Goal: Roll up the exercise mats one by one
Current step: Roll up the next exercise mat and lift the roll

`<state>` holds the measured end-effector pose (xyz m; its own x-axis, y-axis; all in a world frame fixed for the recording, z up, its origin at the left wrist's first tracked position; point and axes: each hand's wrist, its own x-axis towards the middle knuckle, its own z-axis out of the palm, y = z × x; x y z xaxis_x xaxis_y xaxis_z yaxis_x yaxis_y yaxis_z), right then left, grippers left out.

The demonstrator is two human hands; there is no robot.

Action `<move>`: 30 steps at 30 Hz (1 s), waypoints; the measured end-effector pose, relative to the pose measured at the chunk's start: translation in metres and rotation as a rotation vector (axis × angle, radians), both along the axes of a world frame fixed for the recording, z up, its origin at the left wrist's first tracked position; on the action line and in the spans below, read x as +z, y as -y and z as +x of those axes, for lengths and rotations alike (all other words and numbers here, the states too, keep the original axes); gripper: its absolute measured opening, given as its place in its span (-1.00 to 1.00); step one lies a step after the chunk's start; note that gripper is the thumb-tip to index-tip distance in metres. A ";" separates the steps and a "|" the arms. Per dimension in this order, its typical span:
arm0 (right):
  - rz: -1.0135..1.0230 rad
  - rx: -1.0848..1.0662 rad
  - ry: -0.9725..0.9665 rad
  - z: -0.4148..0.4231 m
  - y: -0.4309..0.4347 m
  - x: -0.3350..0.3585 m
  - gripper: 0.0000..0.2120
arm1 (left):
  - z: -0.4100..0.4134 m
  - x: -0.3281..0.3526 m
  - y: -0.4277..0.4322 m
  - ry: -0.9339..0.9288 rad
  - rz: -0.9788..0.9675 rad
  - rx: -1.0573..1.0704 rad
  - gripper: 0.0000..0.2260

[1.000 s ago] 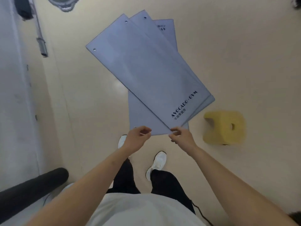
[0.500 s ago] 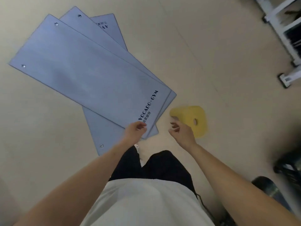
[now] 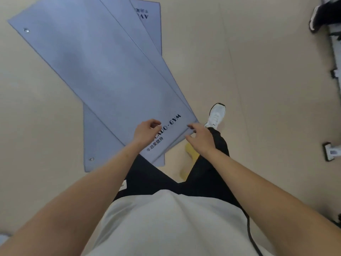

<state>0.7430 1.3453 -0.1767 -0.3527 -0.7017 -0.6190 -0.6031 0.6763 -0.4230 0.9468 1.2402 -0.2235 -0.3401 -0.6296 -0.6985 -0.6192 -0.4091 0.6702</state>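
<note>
Three grey-blue exercise mats lie flat and fanned out on the beige floor. The top mat [image 3: 103,71] carries dark "AVOCADO·GYM" print at its near end. A second mat [image 3: 127,19] shows as a strip along its right edge. The third mat [image 3: 97,137] sticks out below, with a metal eyelet near its corner. My left hand [image 3: 145,132] hangs over the print with loosely curled fingers and holds nothing. My right hand [image 3: 200,139] is over the top mat's near right corner, fingers relaxed and empty. Whether either hand touches the mat I cannot tell.
A yellow foam block [image 3: 190,154] lies on the floor, mostly hidden behind my right leg. My white shoe [image 3: 215,115] stands just right of the mats. White equipment feet [image 3: 331,152] line the right edge, and another person's shoe [image 3: 315,17] is at the top right.
The view has swung and come closer to the mats' near end. Both hands have moved over the top mat's printed end. The yellow block is now behind my right leg.
</note>
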 end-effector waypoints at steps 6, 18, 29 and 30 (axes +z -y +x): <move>0.115 0.455 0.045 -0.113 0.050 -0.123 -0.56 | -0.076 -0.092 -0.005 0.178 0.025 0.111 -0.79; 0.279 0.867 0.064 -0.174 0.039 -0.428 -0.49 | -0.147 -0.388 -0.111 0.289 0.069 0.219 -0.65; -0.034 1.378 -0.205 -0.156 -0.005 -0.654 0.05 | -0.120 -0.614 -0.191 0.607 -0.521 -0.259 -0.07; -0.066 1.396 -0.211 -0.158 -0.009 -0.659 0.11 | -0.116 -0.617 -0.191 0.624 -0.566 -0.298 -0.07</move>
